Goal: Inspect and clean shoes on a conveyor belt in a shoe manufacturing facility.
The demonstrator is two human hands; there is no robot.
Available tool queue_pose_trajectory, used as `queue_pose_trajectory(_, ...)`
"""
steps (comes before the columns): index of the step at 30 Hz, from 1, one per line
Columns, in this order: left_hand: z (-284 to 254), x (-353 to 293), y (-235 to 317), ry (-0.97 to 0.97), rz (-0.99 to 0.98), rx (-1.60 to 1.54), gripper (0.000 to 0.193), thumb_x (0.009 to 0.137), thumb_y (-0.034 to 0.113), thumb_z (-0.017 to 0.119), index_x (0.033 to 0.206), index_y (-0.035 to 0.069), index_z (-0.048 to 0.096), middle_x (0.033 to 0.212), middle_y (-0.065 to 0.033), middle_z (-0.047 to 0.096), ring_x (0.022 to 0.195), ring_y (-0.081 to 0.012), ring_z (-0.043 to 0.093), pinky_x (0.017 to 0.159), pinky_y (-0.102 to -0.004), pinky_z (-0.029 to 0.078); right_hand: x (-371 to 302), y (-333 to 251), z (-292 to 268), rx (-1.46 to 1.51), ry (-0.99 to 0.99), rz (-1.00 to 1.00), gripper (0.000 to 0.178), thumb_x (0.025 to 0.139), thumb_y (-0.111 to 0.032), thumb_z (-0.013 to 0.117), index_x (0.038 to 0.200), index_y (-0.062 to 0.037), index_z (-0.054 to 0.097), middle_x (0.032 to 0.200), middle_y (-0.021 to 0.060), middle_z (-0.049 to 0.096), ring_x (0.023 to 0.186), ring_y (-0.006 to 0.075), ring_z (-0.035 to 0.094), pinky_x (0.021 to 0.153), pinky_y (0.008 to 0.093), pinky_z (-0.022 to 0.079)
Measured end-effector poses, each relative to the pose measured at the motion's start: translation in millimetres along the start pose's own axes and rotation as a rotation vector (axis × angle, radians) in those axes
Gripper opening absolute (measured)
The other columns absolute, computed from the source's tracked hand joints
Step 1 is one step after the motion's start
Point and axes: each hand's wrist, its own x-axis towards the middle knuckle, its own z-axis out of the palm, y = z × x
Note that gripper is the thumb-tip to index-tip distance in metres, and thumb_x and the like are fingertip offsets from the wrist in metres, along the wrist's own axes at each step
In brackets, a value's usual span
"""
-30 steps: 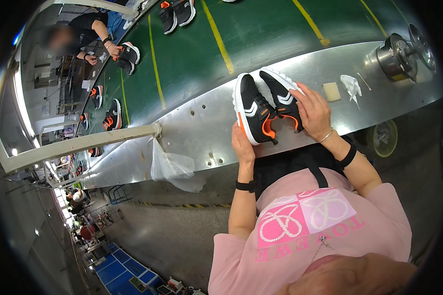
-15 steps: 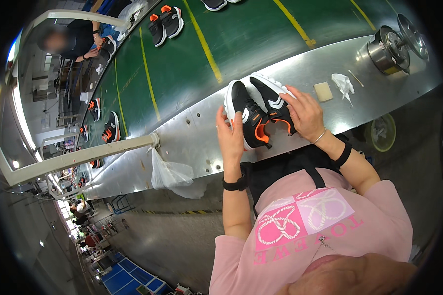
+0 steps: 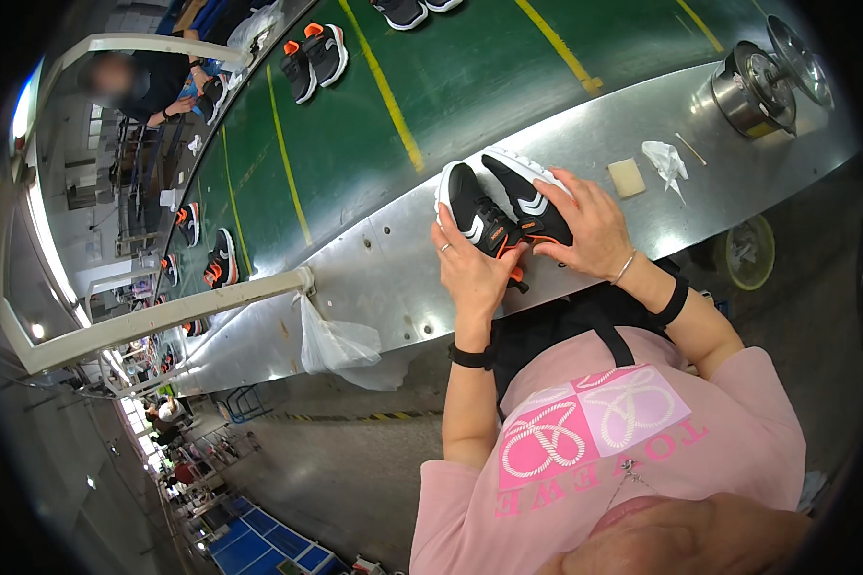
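Note:
A pair of black sneakers with white soles and orange lining lies on the metal ledge before me, toes pointing away. My left hand [image 3: 477, 269] is closed round the heel of the left sneaker [image 3: 467, 196], thumb over its opening. Round the side and heel of the right sneaker [image 3: 515, 180] my right hand [image 3: 590, 228] is wrapped, its thumb near the heel. The two heels sit close together and the toes are slightly apart. My fingers partly hide both heels.
A green conveyor belt [image 3: 489, 91] with yellow lines runs beyond the ledge, carrying more sneakers [image 3: 328, 55]. At right lie a beige pad [image 3: 627, 178], crumpled tissue [image 3: 665, 165], a thin stick [image 3: 690, 149] and a metal pot [image 3: 750, 96]. A plastic bag [image 3: 336, 335] hangs from a frame bar. Another person works at upper left.
My left hand has moved from the sneaker's outer side onto its heel, its thumb now across the opening. The right thumb has come down toward the heel. Sneakers on the belt have shifted slightly.

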Motion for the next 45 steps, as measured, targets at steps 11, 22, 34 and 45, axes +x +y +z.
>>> queue_pose_trajectory(11, -20, -12, -41, -0.168, -0.052, -0.851, 0.110, 0.066, 0.007, 0.078, 0.156, 0.006, 0.016, 0.143, -0.0178, 0.043, 0.122, -0.0337, 0.056, 0.096, -0.0443, 0.052, -7, 24, -16, 1.025, -0.179, 0.505, 0.063, 0.076, -0.015, 0.066, 0.138, -0.0039, 0.054, 0.130, 0.0111, 0.057, 0.116, 0.0213, 0.058, 0.103, 0.0335, 0.044)
queue_pose_trajectory(22, -2, -78, -98, -0.462, -0.463, -1.956, 0.061, 0.073, 0.003, 0.063, 0.133, 0.001, 0.051, 0.116, -0.0181, 0.065, 0.103, -0.0337, 0.066, 0.094, -0.0464, 0.055, -33, 36, -20, 1.695, -0.220, 0.702, 0.094, 0.071, -0.038, 0.081, 0.146, -0.0018, 0.038, 0.129, 0.0112, 0.058, 0.113, 0.0173, 0.062, 0.099, 0.0290, 0.049)
queue_pose_trajectory(34, -26, -31, -35, -0.347, -0.370, -1.550, 0.091, 0.067, -0.010, 0.049, 0.154, 0.006, 0.030, 0.136, -0.0108, 0.054, 0.116, -0.0241, 0.059, 0.101, -0.0349, 0.047, -37, 19, -3, 1.554, -0.160, 0.723, 0.074, 0.085, -0.024, 0.069, 0.148, -0.0034, 0.035, 0.131, 0.0100, 0.055, 0.118, 0.0184, 0.056, 0.104, 0.0307, 0.043)
queue_pose_trajectory(45, -31, -17, -68, -0.007, -0.182, -0.746, 0.040, 0.093, 0.005, 0.059, 0.133, 0.000, 0.057, 0.101, -0.0057, 0.068, 0.098, -0.0138, 0.064, 0.087, -0.0306, 0.051, -46, 14, 5, 0.734, -0.169, 0.281, 0.044, 0.091, -0.012, 0.063, 0.133, -0.0001, 0.055, 0.129, 0.0138, 0.054, 0.099, 0.0198, 0.062, 0.083, 0.0305, 0.052)
